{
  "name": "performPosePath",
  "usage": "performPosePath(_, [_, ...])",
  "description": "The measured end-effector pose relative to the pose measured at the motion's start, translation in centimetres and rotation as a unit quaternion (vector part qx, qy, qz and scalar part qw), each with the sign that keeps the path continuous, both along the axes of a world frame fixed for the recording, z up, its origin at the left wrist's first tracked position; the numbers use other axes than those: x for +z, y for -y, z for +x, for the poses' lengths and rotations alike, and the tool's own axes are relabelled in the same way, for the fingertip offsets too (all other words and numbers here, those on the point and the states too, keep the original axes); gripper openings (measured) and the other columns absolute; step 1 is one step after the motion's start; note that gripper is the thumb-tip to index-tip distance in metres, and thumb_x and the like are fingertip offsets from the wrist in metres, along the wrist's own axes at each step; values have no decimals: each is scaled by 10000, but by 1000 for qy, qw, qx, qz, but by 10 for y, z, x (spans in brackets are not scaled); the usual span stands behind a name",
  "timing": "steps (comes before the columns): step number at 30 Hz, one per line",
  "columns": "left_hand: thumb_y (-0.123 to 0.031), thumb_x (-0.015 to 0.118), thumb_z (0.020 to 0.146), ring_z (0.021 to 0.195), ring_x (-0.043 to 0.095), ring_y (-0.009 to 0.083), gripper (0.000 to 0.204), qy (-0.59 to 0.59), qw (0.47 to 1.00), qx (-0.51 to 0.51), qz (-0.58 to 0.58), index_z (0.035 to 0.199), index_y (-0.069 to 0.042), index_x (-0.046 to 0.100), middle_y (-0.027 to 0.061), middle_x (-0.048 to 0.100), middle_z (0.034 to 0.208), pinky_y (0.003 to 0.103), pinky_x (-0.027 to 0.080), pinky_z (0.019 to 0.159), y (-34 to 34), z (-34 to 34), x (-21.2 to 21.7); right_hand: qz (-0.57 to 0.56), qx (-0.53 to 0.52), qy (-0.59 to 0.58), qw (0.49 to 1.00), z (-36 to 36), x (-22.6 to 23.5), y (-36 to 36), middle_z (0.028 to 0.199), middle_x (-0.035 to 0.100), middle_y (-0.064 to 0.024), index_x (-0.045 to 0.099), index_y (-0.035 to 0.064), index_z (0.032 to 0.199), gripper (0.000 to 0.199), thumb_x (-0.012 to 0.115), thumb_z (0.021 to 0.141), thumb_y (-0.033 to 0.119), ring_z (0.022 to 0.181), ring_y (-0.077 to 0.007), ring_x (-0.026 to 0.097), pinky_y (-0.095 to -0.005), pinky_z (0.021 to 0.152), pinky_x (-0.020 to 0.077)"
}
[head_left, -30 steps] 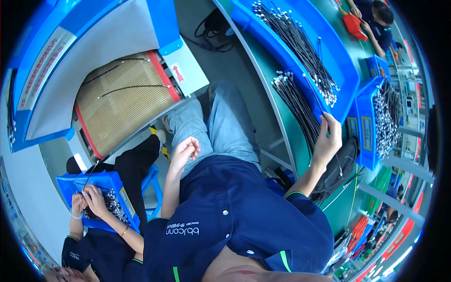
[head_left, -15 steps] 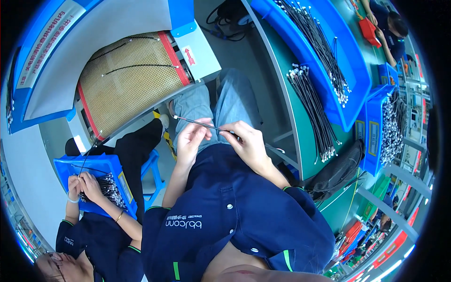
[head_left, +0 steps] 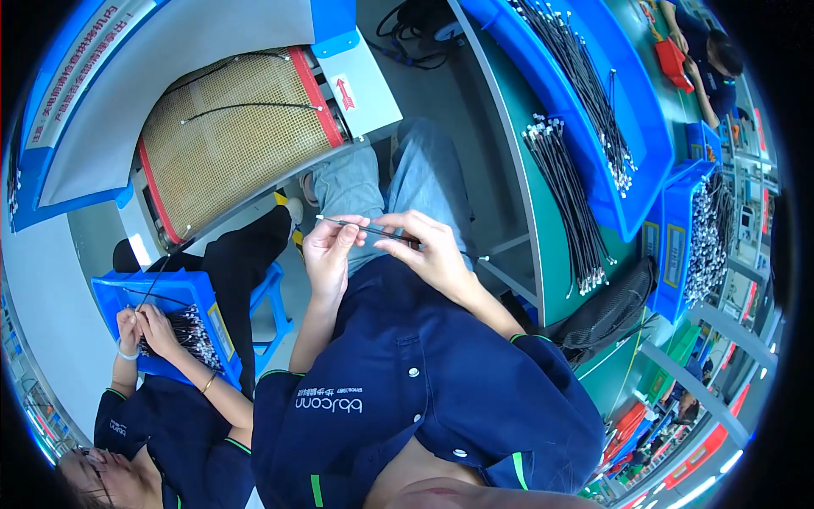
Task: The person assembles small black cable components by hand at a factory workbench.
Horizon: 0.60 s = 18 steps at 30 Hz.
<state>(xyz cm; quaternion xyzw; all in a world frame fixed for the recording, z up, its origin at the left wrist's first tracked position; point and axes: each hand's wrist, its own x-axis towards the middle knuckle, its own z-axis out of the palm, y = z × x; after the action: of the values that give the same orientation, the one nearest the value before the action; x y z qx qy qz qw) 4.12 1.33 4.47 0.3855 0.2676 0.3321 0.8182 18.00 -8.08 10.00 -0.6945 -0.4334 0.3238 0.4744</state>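
Note:
A thin black cable (head_left: 366, 228) with small pale connectors at its ends stretches between my hands, above my lap. My left hand (head_left: 326, 261) pinches it with thumb and fingers close to its left end, whose white connector pokes out past the fingers. My right hand (head_left: 431, 254) grips the cable farther along, fingers closed over it. Beyond the right hand the other end sticks out, low and to the right. Part of the cable is hidden behind the right fingers.
At the upper left, a mesh conveyor belt (head_left: 220, 140) with red edges carries similar cables. On the green table (head_left: 551, 254) at right lie a cable bundle (head_left: 568, 204) and a blue tray (head_left: 632, 204) of cables. A co-worker at lower left handles a cable over a blue bin (head_left: 222, 335).
My left hand has slid left along the cable toward its end. The cable's right end has drawn in closer to my right hand. A cable on the belt has shifted slightly farther away.

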Motion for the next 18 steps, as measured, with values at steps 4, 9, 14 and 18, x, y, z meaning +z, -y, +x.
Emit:
performPosePath(4, [-95,649,866,808,606,122,262,9,1000,-17,18,1088,34,595,128,636,1007,241,500,744,-1,0,-2,43,-13,-27,999,-2,-8,-6,807,623,-67,653,40,948,156,682,818,120,617,-141,558,-252,528,437])
performPosePath(9, [-26,659,832,916,582,141,435,-13,999,-7,44,1229,21,488,138,571,1145,254,498,801,-10,1,12,15,-19,-18,1000,8,-3,-7,779,612,-71,661,31,897,116,672,829,124,580,-145,543,-259,515,430])
performPosePath(14, [66,639,812,902,609,141,277,-129,956,30,261,1084,33,602,122,591,1088,237,517,769,-23,-12,18,0,28,24,999,17,-1,-8,773,617,-50,676,41,905,112,694,804,86,573,-105,524,-232,500,398])
performPosePath(18, [63,650,807,807,628,123,142,-188,934,0,305,945,35,664,103,634,960,218,526,698,-25,-13,24,-6,33,29,999,15,-2,-10,782,623,-43,683,56,895,119,708,789,101,602,-118,561,-243,514,427])
